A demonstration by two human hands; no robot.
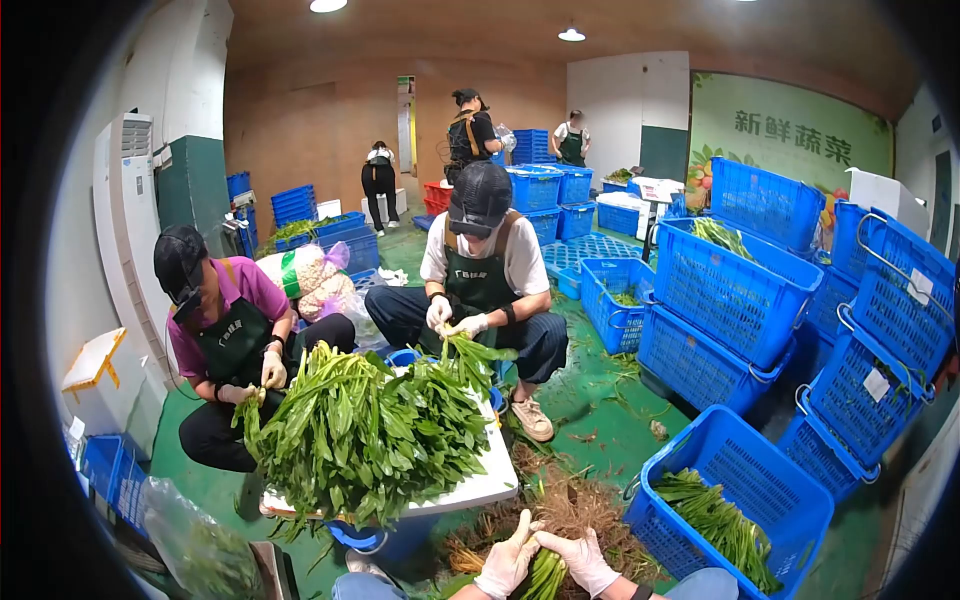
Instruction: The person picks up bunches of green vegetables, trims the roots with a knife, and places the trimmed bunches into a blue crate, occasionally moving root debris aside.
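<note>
My left hand (507, 562), in a pale glove, is closed at the upper left side of a small bunch of leafy greens (546, 574). From the other side my right hand (583, 562), gloved too, grips the same bunch; the hands nearly meet at its top. The lower end of the bunch runs out of the bottom edge. Just beyond my hands lies a heap of brown roots and trimmings (575, 508) on the floor. To the right, a blue crate (735, 440) holds bunches of green stems (715, 520).
A big pile of leafy greens (370, 430) covers a white board (490, 470) ahead. Two people in aprons crouch behind it, handling greens. Stacked blue crates (720, 290) stand at right. A plastic bag of greens (200, 545) lies at lower left. Several people are farther back.
</note>
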